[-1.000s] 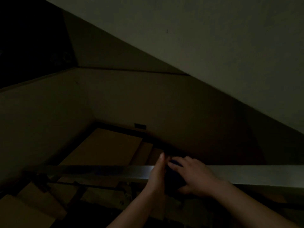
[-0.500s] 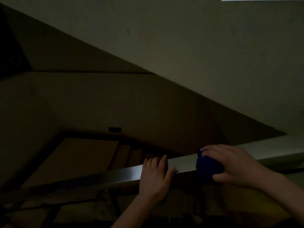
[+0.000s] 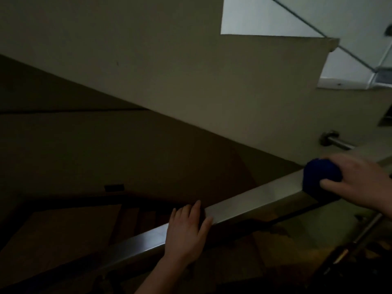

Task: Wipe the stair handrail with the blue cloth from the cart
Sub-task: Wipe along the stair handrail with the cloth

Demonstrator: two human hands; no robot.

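Observation:
A square steel handrail (image 3: 250,200) slants from lower left up to the right in dim light. My left hand (image 3: 186,230) rests on top of it, fingers draped over the far side, thumb on the near face. Further up the rail, my right hand (image 3: 358,183) presses a bunched blue cloth (image 3: 318,177) around the rail's top and near face. The cart is out of view.
Below the rail, wooden stairs and a landing (image 3: 63,234) drop away into darkness. A sloped wall (image 3: 191,92) rises behind. A round wall-mounted rail (image 3: 335,141) sits at the right, a baluster post (image 3: 367,228) below my right hand, and a bright upper landing (image 3: 297,18) at the top.
My right hand has slid the blue cloth up the rail to the right, away from my left hand. The left hand has stayed on the rail. The view has tilted upward.

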